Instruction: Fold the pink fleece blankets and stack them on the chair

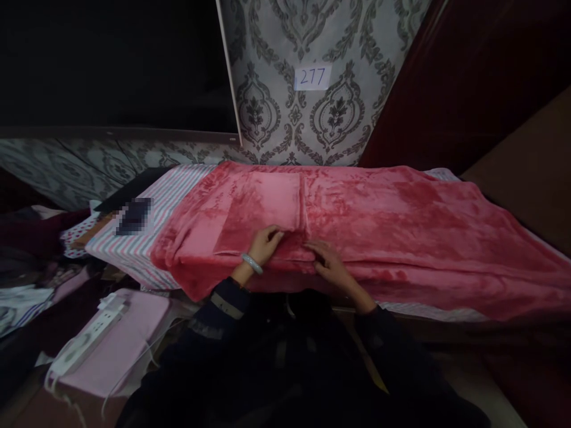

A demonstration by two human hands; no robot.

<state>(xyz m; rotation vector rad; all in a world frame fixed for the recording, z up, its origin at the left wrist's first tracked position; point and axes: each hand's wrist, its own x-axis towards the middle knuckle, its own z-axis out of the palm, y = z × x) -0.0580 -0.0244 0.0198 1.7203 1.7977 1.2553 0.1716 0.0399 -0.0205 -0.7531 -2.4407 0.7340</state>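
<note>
A red plush cloth (267, 202), roughly square, lies on a larger red plush blanket (379, 220) of the same colour. My left hand (263, 245), with a pale bangle at the wrist, is closed at the cloth's lower right part, thumb and forefinger pinching the fabric. To its right, my right hand (330, 264) rests with fingers stretched out near the cloth's right lower corner, thumb apart from them. The fabric between the two hands is dark and slightly rumpled.
Striped cloth (182, 184) shows under the blanket at left, with a blurred-out dark object (134, 217) on it. A large screen (111, 65) stands behind. Lower left, a white power strip (91, 336) with cords lies on a pink surface (134, 351).
</note>
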